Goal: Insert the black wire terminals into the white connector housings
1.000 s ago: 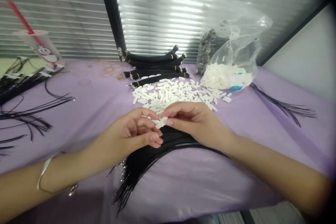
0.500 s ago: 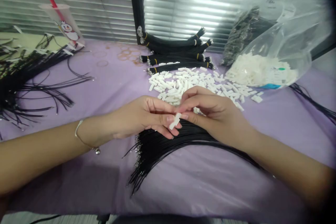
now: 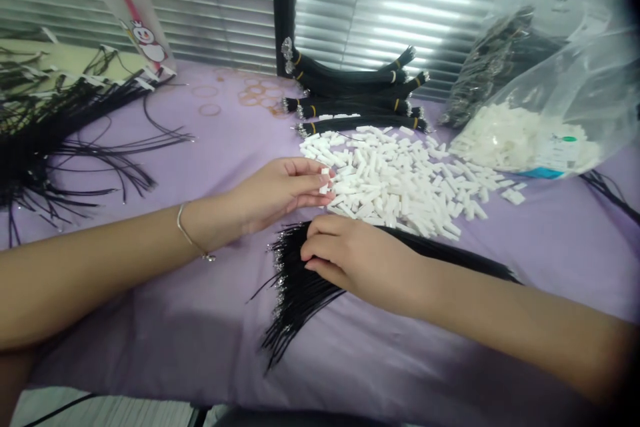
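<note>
Between the fingertips of my left hand (image 3: 280, 193) is a small white plastic connector housing (image 3: 325, 177), held at the left edge of a loose pile of the same white housings (image 3: 395, 180). My right hand (image 3: 357, 257) rests over a bundle of black wires (image 3: 297, 280) with metal-tipped ends at their left. Its fingers are curled together on the wires. Whether a wire is pinched between them is hidden by the hand. The wires run on to the right beneath my right wrist.
Behind the pile lie tied bundles of black wire (image 3: 355, 107). A clear bag of white housings (image 3: 520, 140) sits at the right. Wires with white connectors (image 3: 65, 127) spread at the left, beside a plastic cup (image 3: 140, 33) with a red straw. A purple cloth (image 3: 210, 320) covers the table.
My hands were together at a white housing and have moved apart. My left hand moved up with the housing to the pile's edge; my right hand went down onto the black wires. The view shifted slightly.
</note>
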`<state>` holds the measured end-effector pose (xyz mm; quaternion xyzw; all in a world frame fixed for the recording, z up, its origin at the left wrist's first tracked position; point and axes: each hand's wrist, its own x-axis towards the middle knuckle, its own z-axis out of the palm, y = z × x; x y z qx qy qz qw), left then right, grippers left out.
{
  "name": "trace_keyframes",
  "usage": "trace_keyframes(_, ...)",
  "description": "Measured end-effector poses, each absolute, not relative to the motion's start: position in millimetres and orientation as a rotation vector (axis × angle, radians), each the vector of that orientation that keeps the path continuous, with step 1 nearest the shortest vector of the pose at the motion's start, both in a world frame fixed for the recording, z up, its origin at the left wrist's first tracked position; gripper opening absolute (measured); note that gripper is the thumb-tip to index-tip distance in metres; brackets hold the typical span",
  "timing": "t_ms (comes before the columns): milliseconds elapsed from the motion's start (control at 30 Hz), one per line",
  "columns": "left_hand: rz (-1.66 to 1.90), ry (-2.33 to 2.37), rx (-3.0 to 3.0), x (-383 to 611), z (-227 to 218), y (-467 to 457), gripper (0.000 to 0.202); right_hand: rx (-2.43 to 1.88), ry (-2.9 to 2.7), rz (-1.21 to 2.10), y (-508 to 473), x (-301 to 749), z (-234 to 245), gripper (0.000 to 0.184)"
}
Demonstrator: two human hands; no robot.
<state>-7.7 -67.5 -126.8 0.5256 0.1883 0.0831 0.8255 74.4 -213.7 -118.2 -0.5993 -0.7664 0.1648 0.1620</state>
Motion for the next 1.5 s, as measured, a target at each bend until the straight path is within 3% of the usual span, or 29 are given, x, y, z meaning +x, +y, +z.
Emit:
trace_keyframes(467, 0.217, 0.319, 1.366, -9.8, -110.5, -72.1, 0.011, -1.803, -2.297, 0.205, -219.3, 54.8, -122.8, 0.017)
trace_keyframes(800, 0.22, 0.538, 0.921, -42.0, -102.0, -95.6, 0.002, -1.794, -1.76, 0.373, -234.9, 51.3, -106.9, 0.013)
trace_keyframes(1067, 0.004, 0.498, 1.173, -64.5, -120.3, -114.7, 0.012, -1.631, -1.233, 0.646, -263.5, 65.9, -112.0, 0.009)
trace_keyframes(1500, -0.016, 0.414, 1.263, -61.1, -124.0, -108.8, 0.006, -1.646, -1.167, 0.649, -260.4, 65.8, -125.3, 0.01)
